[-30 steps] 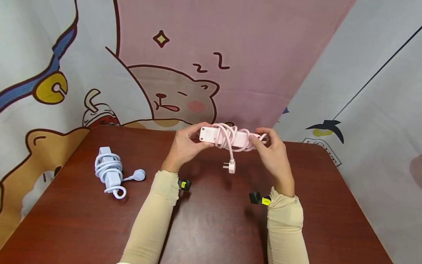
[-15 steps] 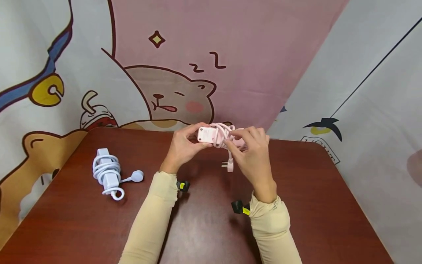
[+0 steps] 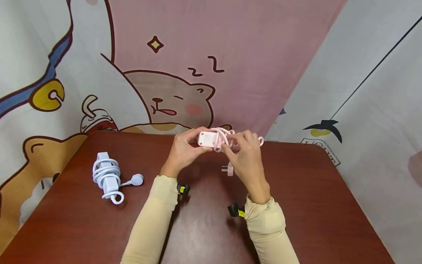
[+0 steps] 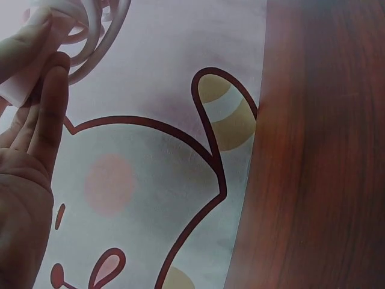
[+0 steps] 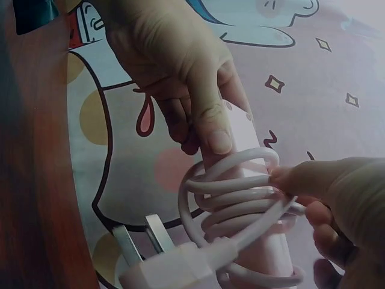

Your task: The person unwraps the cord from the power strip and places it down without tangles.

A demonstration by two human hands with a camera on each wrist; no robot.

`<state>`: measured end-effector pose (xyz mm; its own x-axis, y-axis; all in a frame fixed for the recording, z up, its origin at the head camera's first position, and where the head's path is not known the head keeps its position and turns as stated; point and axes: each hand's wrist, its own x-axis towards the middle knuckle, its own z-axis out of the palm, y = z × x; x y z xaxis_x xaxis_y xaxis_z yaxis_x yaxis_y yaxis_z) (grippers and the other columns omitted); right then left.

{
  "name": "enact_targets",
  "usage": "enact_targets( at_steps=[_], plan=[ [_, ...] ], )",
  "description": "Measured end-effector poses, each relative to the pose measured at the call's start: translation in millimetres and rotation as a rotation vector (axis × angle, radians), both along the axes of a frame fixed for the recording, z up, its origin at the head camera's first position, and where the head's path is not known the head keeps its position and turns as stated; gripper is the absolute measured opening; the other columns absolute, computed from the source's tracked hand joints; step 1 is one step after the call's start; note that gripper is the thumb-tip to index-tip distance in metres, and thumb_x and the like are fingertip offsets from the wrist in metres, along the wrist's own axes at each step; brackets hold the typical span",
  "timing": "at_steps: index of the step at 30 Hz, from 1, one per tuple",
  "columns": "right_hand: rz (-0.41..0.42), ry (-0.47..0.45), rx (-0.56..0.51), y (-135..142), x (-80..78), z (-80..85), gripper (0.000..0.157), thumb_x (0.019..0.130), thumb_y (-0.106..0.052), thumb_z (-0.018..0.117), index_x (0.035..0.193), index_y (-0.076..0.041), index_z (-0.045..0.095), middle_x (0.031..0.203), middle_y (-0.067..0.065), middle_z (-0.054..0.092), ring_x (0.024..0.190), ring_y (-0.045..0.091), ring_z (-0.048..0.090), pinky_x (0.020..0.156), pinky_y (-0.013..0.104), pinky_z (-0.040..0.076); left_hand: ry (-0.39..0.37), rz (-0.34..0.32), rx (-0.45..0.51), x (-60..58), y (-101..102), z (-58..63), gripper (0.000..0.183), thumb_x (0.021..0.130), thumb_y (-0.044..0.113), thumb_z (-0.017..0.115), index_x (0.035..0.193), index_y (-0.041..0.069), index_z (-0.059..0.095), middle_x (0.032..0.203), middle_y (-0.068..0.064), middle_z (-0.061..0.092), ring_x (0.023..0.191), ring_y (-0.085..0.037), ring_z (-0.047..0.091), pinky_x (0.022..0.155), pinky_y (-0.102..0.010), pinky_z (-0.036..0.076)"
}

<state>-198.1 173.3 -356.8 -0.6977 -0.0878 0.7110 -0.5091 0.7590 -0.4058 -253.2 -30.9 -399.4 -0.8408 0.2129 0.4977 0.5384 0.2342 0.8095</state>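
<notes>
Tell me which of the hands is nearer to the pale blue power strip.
Left. The left hand is to the right of the pale blue power strip, gripping the left end of the pink power strip; the right hand is farther right, pinching the pink cord.

You get an evenly lit head view with soft glare on the table [image 3: 201,227], but dimmer, hazier wrist views.

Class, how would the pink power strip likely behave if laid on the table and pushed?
The pink power strip probably won't roll easily, since its body looks flat-sided. It may rock or sit unevenly, because loops of cord wrap around it. Its plug would likely trail, as it hangs free below.
</notes>
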Motion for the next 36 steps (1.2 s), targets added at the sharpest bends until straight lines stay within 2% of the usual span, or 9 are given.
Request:
enact_targets(
  at_steps=[6, 12, 18, 23, 30, 36],
  plan=[
    [0.022, 0.019, 0.042, 0, 3.9, -6.2, 0.019, 0.087, -0.011, 0.081, 0.102, -0.002, 0.076, 0.087, 0.012, 0.061, 0.083, 0.028, 0.053, 0.07, 0.036, 0.047, -0.028, -0.005, -0.022, 6.0, -6, -5.9, 0.05, 0.076, 0.021, 0.091, 0.122, 0.024, 0.072, 0.111, -0.002, 0.074, 0.087, -0.017, 0.072, 0.075, -0.024, 0.06],
    [0.054, 0.054, 0.073, 8, 2.5, 2.1, 0.015, 0.091, -0.01, 0.076, 0.104, -0.002, 0.074, 0.091, 0.012, 0.064, 0.082, 0.026, 0.059, 0.071, 0.036, 0.051, -0.01, -0.012, 0.006, 3.9, -5, -3.9, 0.049, 0.076, 0.019, 0.091, 0.12, 0.027, 0.072, 0.108, 0.001, 0.073, 0.085, -0.013, 0.071, 0.074, -0.025, 0.06],
    [0.079, 0.037, 0.097, 12, 2.9, 7.7, 0.017, 0.096, -0.01, 0.07, 0.111, -0.001, 0.071, 0.097, 0.014, 0.061, 0.081, 0.024, 0.062, 0.07, 0.037, 0.055, -0.013, -0.012, -0.003, 3.2, -3, 0.4, 0.05, 0.075, 0.019, 0.092, 0.12, 0.025, 0.072, 0.108, -0.001, 0.074, 0.086, -0.02, 0.072, 0.074, -0.025, 0.06],
    [0.087, 0.034, 0.094, 19, 2.4, 9.9, 0.016, 0.098, -0.011, 0.067, 0.111, -0.002, 0.072, 0.099, 0.014, 0.059, 0.086, 0.024, 0.061, 0.073, 0.036, 0.054, -0.052, -0.046, -0.009, 2.6, -4, 1.8, 0.05, 0.074, 0.019, 0.092, 0.12, 0.024, 0.073, 0.109, -0.002, 0.075, 0.088, -0.021, 0.072, 0.075, -0.025, 0.059],
    [0.12, 0.023, 0.089, 36, 3.5, 17.5, 0.015, 0.097, -0.007, 0.067, 0.109, -0.003, 0.074, 0.1, 0.012, 0.061, 0.09, 0.022, 0.062, 0.076, 0.035, 0.054, -0.104, -0.113, -0.026, 2.6, -4, 6.6, 0.05, 0.074, 0.02, 0.093, 0.118, 0.029, 0.073, 0.111, 0.003, 0.075, 0.085, -0.014, 0.071, 0.073, -0.028, 0.059],
    [0.159, 0.024, 0.095, 47, 1.5, 19.5, 0.015, 0.095, -0.005, 0.069, 0.109, -0.003, 0.076, 0.098, 0.011, 0.062, 0.088, 0.02, 0.062, 0.076, 0.022, 0.048, -0.146, -0.145, -0.038, 2.2, -5, 8.3, 0.051, 0.073, 0.019, 0.093, 0.119, 0.028, 0.073, 0.111, 0.001, 0.076, 0.085, -0.014, 0.072, 0.073, -0.028, 0.06]
  ],
)
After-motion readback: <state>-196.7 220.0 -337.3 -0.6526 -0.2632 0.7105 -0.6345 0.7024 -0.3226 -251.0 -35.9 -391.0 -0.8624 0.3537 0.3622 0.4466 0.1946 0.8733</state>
